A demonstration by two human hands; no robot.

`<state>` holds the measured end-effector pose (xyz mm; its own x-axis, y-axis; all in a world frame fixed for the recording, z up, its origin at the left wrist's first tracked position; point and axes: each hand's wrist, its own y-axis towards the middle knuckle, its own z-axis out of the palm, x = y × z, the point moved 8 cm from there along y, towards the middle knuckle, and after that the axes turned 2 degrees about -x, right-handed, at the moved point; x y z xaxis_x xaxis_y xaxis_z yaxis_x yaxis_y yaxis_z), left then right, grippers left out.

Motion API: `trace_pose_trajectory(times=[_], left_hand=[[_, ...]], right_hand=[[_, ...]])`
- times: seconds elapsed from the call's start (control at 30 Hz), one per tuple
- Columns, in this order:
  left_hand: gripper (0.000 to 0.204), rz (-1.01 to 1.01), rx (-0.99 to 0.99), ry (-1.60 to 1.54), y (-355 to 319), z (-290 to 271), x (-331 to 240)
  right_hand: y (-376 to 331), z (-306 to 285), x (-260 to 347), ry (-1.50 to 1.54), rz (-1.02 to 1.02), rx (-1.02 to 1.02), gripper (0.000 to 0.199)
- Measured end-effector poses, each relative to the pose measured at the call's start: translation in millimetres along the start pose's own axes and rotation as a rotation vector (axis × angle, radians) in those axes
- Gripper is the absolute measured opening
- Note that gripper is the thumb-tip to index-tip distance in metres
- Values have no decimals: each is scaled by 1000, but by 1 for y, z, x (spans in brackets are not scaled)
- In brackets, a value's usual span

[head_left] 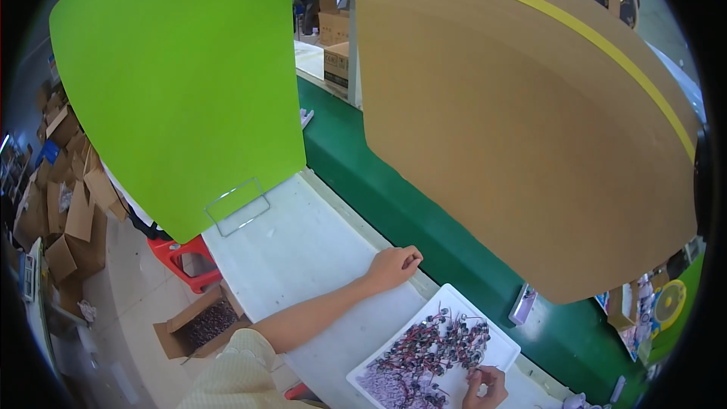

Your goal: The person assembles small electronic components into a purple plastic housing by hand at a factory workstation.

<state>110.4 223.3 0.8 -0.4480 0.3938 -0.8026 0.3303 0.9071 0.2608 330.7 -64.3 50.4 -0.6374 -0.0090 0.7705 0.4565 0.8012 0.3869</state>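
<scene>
A white tray lies at the near right of the white worktop. Heaped in it are many small dark round parts with thin reddish wires. My right hand is at the tray's right side, its fingertips pinched together near the wires; I cannot make out what is between them. Farther forward, my left hand rests by the worktop's far edge beside the green conveyor belt. Its fingers are curled closed, and whatever they hold is hidden.
A green board and a brown cardboard panel stand ahead. One small purple-white box sits on the belt. Left of the worktop are a red stool and an open carton of dark parts.
</scene>
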Motion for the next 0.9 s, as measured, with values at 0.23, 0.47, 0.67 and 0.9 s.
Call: trace_pose_trajectory(times=[0.23, 0.47, 0.67, 0.9], left_hand=[[11, -5, 10, -7, 0, 0, 0], [11, 18, -2, -8, 0, -1, -4], [11, -3, -2, -38, 0, 0, 1], [10, 8, -6, 4, -2, -1, 0]], right_hand=[[3, -3, 9, -37, -1, 10, 9], [12, -2, 33, 6, -126, 37, 9], [12, -3, 43, -18, -165, 43, 11], [-5, -11, 8, -43, -30, 66, 8]])
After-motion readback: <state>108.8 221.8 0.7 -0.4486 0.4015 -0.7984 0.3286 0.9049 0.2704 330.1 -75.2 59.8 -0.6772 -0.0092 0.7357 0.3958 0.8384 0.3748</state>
